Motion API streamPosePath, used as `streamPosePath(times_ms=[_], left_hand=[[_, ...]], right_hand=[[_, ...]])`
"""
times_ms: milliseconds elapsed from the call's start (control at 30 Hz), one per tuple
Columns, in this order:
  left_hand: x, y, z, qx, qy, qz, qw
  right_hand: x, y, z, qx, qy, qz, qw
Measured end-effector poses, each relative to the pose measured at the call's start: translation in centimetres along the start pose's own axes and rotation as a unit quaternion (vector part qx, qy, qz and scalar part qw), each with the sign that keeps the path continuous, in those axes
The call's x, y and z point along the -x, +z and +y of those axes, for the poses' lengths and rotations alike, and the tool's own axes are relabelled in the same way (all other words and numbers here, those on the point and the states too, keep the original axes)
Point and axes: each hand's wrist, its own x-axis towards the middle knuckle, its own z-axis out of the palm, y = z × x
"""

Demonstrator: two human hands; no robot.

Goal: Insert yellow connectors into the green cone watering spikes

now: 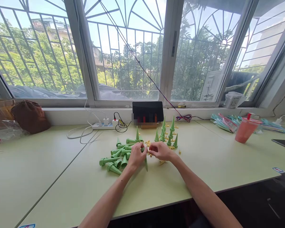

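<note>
My left hand (137, 155) is closed around a green plastic watering spike (146, 165), its pointed end angled down toward the table. Facing it, my right hand (161, 150) pinches its fingertips together close to the spike; whatever they hold is too small to make out. Small yellow valve pieces (148, 143) lie just behind the fingertips. To the left is a loose pile of green spikes (112, 160). Behind my right hand, several green spikes with yellow side pieces stand point up in stacks (171, 132). One yellow bit (180, 152) lies apart on the right.
A dark tablet (147, 111) leans at the window sill beside a power strip (102, 125) with cables. Farther right are plastic packets (224, 123), a red drink cup (247, 129) and a phone (283, 143). A brown bag (30, 117) sits at the left.
</note>
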Motion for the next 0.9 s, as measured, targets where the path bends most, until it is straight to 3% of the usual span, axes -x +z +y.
streamPosePath(times_ms=[900], left_hand=[[0.04,0.11,-0.09,0.020,0.002,-0.017,1.000]], right_hand=[[0.11,0.19,0.38,0.009,0.004,-0.027,1.000]])
